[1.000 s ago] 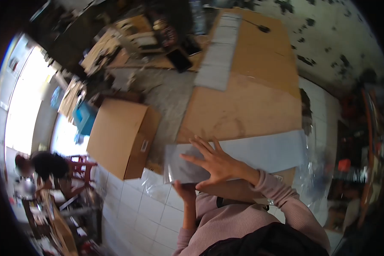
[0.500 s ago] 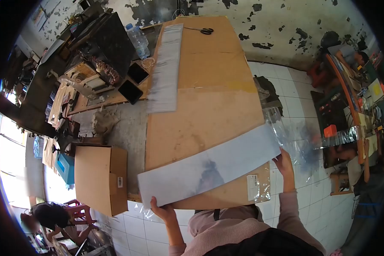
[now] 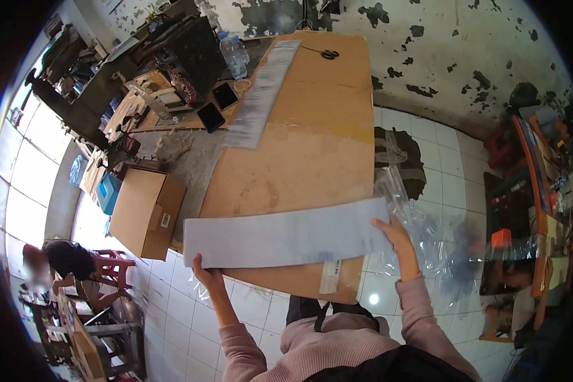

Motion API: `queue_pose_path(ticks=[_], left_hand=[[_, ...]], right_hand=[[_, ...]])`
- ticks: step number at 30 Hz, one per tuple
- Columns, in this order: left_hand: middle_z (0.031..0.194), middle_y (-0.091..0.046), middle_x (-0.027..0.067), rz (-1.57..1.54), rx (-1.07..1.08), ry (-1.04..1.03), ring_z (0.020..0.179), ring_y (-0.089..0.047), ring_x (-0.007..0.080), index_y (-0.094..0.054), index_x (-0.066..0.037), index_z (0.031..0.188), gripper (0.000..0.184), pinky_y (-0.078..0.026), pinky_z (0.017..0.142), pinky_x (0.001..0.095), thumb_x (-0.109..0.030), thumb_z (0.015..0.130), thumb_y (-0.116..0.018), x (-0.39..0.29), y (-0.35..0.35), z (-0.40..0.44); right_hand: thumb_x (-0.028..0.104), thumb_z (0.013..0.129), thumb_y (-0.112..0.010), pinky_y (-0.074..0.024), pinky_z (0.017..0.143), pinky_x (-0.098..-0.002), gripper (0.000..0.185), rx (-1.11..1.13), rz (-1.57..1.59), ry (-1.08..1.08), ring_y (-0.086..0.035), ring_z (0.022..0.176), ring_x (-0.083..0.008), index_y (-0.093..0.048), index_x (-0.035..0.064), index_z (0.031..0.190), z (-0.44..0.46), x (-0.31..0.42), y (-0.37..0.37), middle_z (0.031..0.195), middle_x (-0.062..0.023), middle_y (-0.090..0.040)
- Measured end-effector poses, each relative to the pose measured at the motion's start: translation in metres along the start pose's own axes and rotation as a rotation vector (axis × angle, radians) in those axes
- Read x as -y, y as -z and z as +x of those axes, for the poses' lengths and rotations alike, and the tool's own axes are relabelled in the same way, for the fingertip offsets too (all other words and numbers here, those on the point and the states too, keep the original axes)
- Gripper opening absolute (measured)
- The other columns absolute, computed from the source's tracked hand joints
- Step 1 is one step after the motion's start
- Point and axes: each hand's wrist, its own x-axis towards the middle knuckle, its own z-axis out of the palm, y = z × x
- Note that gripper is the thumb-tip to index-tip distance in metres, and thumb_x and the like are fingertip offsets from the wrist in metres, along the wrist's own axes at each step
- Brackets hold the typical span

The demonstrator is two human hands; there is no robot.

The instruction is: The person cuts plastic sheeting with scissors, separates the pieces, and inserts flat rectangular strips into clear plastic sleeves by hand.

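A long pale grey-white strip (image 3: 286, 234) lies across the near part of the cardboard-covered table (image 3: 318, 153). My left hand (image 3: 208, 274) grips its near left corner, thumb on top and the other fingers underneath. At the strip's right end, my right hand (image 3: 396, 235) holds the edge, with the thumb over the top face. Farther back on the table, a stack of narrow silvery-white strips (image 3: 264, 95) lies along the left edge. Black scissors (image 3: 329, 55) rest to the right of that stack's far end.
A cardboard box (image 3: 137, 210) stands left of the table. Two dark phones (image 3: 211, 118) and plastic bottles (image 3: 234, 57) are at the back left. Clear plastic (image 3: 395, 191) hangs by the right edge. A seated person (image 3: 76, 261) is at the lower left; other people are at the right.
My right hand has moved from above the strip's left part to its right end. The strip, tilted and curved half a second ago, now looks straighter and more level. The camera view has shifted.
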Motion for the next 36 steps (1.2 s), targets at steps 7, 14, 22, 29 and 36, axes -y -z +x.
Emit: queue_pose_path(ticks=[7,14,22,29,36], left_hand=[[0.120,-0.049,0.0162,0.016,0.039,0.033,0.108,-0.051,0.0284,-0.038,0.003,0.127,0.053,-0.046,0.089,0.0392,-0.016,0.080,-0.056,0.001,0.038,-0.061],[0.130,-0.037,0.0268,1.234,0.263,-0.896,0.117,-0.040,0.0407,-0.033,0.007,0.128,0.074,-0.031,0.100,0.0458,-0.019,0.072,-0.072,0.016,-0.091,-0.184],[0.133,-0.037,0.0218,1.421,1.456,-0.952,0.122,-0.035,0.0387,-0.049,-0.002,0.120,0.063,-0.038,0.094,0.0467,-0.029,0.066,-0.067,0.176,-0.160,-0.359],[0.089,-0.054,0.0121,1.080,1.223,-0.837,0.082,-0.055,0.0293,-0.057,0.001,0.097,0.031,-0.048,0.072,0.0353,-0.002,0.066,-0.056,0.091,-0.170,-0.304],[0.084,-0.053,0.0006,0.573,-0.319,-0.896,0.062,-0.044,0.0030,-0.055,-0.007,0.099,0.012,-0.032,0.046,0.0141,-0.010,0.089,-0.048,-0.130,-0.059,-0.227]], right_hand=[[0.008,0.066,-0.073,-0.0473,0.084,-0.0334,0.057,0.246,0.421,-0.206,-0.058,0.096,-0.0213,-0.050,-0.0009,0.118,-0.079,-0.056,0.045,0.106,-0.0092,-0.059],[0.004,0.064,-0.074,-0.0520,0.070,-0.0316,0.047,0.221,0.491,-0.116,-0.062,0.078,-0.0189,-0.055,0.0012,0.107,-0.110,-0.093,0.052,0.089,-0.0071,-0.061],[0.019,0.083,-0.054,-0.0515,0.073,-0.0330,0.034,0.289,0.641,-0.060,-0.060,0.084,-0.0210,-0.051,0.0018,0.112,-0.096,-0.109,0.071,0.102,-0.0096,-0.057],[0.000,0.068,-0.069,-0.0513,0.068,-0.0328,0.037,0.052,0.136,-0.024,-0.061,0.078,-0.0203,-0.055,-0.0006,0.103,-0.086,-0.036,0.068,0.093,-0.0090,-0.060],[-0.003,0.060,-0.072,-0.0512,0.072,-0.0367,0.049,0.131,-0.137,0.083,-0.061,0.084,-0.0217,-0.054,-0.0048,0.105,-0.003,0.050,0.083,0.093,-0.0122,-0.061]])
